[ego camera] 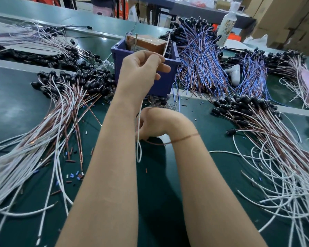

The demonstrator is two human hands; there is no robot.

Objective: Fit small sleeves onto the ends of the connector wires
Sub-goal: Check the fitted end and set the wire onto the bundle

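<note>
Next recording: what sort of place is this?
Probably a factory or workshop assembly bench: heaps of connector wires with black ends cover the green table, a purple bin stands mid-table, and cardboard boxes are stacked behind.

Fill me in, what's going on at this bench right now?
A person is working a wire by hand. The left hand, raised in front of the purple bin, pinches the white wire between thumb and fingers; it hangs below in a loop. The right hand sits lower by that loop, a brown wire across its wrist; its fingers are mostly hidden, so its grip is unclear. Piles of connector wires flank the hands, and small sleeves lie loose on the green table.
</note>
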